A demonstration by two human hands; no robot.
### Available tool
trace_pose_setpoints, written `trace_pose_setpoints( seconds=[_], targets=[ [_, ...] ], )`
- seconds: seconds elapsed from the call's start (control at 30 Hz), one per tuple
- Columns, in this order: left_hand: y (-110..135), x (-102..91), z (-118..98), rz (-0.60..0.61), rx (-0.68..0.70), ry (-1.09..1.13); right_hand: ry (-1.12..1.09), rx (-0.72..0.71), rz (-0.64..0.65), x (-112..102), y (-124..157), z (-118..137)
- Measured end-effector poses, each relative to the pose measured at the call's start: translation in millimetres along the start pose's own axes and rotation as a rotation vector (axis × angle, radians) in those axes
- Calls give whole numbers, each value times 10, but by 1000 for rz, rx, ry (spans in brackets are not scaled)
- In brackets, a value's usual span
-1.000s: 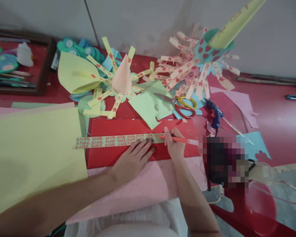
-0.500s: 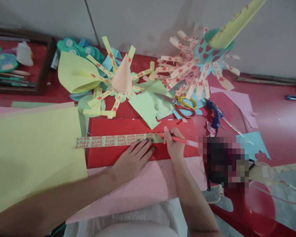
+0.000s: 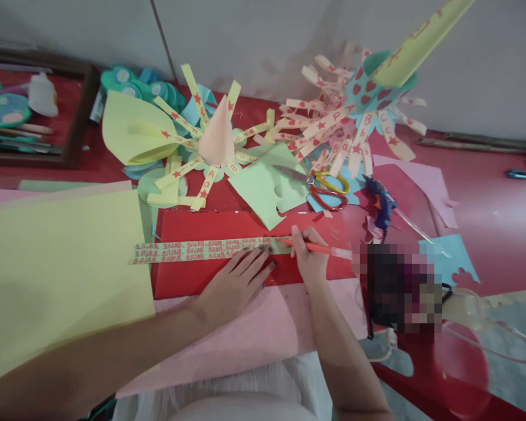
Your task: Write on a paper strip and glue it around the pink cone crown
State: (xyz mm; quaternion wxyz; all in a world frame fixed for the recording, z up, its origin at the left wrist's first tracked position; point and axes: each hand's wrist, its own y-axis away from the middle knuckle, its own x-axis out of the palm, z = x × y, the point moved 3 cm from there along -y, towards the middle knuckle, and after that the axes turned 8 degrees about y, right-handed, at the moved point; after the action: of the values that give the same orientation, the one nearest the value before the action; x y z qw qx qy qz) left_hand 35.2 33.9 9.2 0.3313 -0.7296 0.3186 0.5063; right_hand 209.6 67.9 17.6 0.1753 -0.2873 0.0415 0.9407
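Note:
A long pale green paper strip [image 3: 170,251] lies across a red board [image 3: 184,283], its left end reaching over yellow sheets. Rows of red handwritten characters cover most of it, with a plain stretch toward the right end. My left hand [image 3: 241,280] rests flat with fingers extended, the fingertips on the strip's lower edge. In my right hand [image 3: 311,260] is a red pen [image 3: 318,248], pinched between thumb and fingers. The pen's tip touches the strip just right of the written part.
Yellow sheets [image 3: 56,269] are stacked at left. Beyond the board are scissors [image 3: 328,190] on a cut green sheet [image 3: 263,187], a glue gun [image 3: 381,202] and a paper cone on lettered strips [image 3: 217,140]. A wooden tray [image 3: 76,140] sits at far left; pink paper [image 3: 245,333] lies in front.
Both hands stay in nearly the same place. The pen tip remains at the same part of the strip, with only a very slight shift.

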Motion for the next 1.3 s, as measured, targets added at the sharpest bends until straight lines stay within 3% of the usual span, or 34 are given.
trace_pose_setpoints(
  seconds=[0.2, 0.4, 0.73, 1.3],
  targets=[
    [2, 7, 6, 11, -1, 0, 6, 0, -10, -10, -3, 23],
    [0, -2, 10, 38, -4, -2, -90, 60, -135, -128, -43, 9],
    [-10, -29, -1, 4, 7, -3, 71, -135, -44, -71, 8, 0],
    [-2, -23, -4, 7, 0, -2, 110, -120, 5, -60, -19, 10]
  ],
)
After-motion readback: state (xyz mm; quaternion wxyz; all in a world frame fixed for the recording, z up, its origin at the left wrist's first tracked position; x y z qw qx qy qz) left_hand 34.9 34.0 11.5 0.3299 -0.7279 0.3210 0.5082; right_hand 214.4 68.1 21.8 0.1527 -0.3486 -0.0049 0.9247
